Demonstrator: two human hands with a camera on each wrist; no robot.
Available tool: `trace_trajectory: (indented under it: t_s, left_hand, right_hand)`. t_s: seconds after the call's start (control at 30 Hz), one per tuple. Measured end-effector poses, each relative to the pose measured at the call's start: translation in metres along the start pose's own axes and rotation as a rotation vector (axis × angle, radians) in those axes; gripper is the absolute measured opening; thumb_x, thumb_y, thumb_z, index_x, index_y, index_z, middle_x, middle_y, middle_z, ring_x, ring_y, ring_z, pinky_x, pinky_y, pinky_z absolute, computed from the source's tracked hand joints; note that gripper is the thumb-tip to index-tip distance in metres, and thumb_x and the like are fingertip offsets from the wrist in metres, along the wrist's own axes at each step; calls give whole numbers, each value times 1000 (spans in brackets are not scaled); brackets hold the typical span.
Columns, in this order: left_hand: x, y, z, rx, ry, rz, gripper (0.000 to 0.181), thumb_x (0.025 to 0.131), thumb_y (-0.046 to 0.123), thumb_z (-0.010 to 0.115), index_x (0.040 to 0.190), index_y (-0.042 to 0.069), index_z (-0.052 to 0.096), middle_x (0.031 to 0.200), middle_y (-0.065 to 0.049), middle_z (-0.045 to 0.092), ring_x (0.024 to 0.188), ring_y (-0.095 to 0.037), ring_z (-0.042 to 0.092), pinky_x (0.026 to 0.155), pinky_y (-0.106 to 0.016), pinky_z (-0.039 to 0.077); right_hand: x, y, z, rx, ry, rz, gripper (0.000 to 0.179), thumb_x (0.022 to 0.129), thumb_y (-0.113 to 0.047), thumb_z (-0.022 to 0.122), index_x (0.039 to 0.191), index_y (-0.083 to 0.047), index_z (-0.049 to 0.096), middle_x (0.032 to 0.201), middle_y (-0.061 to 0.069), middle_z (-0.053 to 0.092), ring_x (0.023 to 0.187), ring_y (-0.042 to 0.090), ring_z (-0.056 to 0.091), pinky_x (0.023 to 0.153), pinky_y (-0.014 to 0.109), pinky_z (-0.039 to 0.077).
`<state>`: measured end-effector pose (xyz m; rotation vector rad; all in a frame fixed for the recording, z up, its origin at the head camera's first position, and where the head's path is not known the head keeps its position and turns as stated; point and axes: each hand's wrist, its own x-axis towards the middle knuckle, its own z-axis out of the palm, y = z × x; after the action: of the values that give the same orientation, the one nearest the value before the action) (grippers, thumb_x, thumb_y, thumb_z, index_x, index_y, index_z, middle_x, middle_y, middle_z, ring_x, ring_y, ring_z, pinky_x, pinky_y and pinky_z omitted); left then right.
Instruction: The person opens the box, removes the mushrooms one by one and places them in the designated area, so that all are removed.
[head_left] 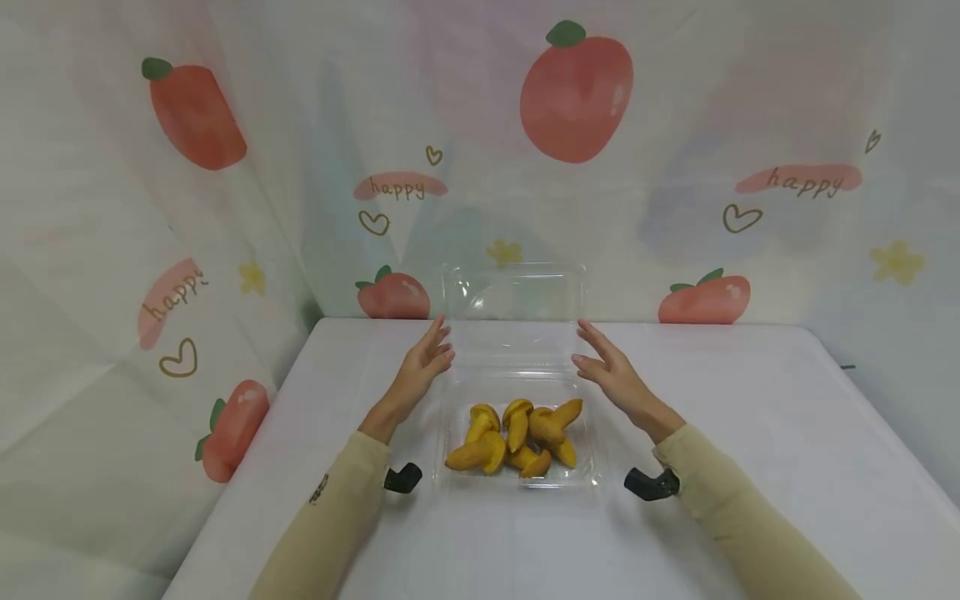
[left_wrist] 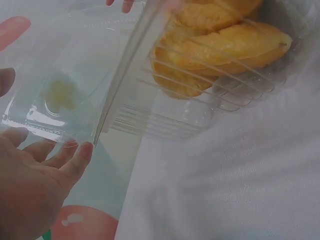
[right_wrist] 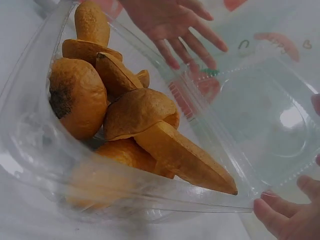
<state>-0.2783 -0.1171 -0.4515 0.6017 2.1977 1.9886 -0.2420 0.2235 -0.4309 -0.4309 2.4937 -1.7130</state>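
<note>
A clear plastic clamshell box (head_left: 517,485) stands in the middle of the table with its hinged lid (head_left: 517,337) raised at the back. Several yellow-orange mushrooms (head_left: 517,429) with thick stems lie piled in its base. My left hand (head_left: 411,377) reaches to the lid's left side, fingers extended; in the left wrist view its fingertips (left_wrist: 82,152) are right at the lid's edge. Opposite it, my right hand (head_left: 621,382) has its fingers stretched toward the lid's right side. The right wrist view shows those fingertips (right_wrist: 272,210) close by the box's hinge corner.
A white table (head_left: 510,542) carries the box. Behind it and at the left hangs a pale cloth (head_left: 480,100) printed with red fruit, hearts and lettering. Black wrist mounts (head_left: 651,483) stick out from both beige sleeves (head_left: 742,517).
</note>
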Motion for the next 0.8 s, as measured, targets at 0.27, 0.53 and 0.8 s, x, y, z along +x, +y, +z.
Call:
trace_trajectory:
  t_s: [0.27, 0.53, 0.8]
  left_hand:
    - [4, -6, -4, -58, -52, -42, 68, 108, 19, 46, 165, 16, 8, 171, -17, 13, 156, -43, 18, 122, -57, 29]
    - [8, -7, -6, -47, -81, -81, 66, 109, 23, 45, 163, 8, 10, 171, -15, 11, 156, -40, 18, 122, -58, 29]
    - [12, -10, -6, -15, -66, -182, 63, 110, 27, 42, 162, 3, 15, 172, -11, 12, 158, -33, 17, 121, -52, 34]
  right_hand:
    - [5, 9, -2, 31, -13, 37, 71, 108, -25, 48, 164, -12, 8, 169, 25, 12, 147, 51, 33, 113, 59, 40]
    - [8, 7, -2, 58, -17, 68, 70, 108, -25, 48, 164, -11, 7, 166, 29, 15, 144, 50, 38, 113, 58, 40]
    - [13, 15, -1, 76, -27, 105, 67, 109, -27, 45, 163, -6, 11, 164, 32, 21, 141, 52, 41, 114, 57, 41]
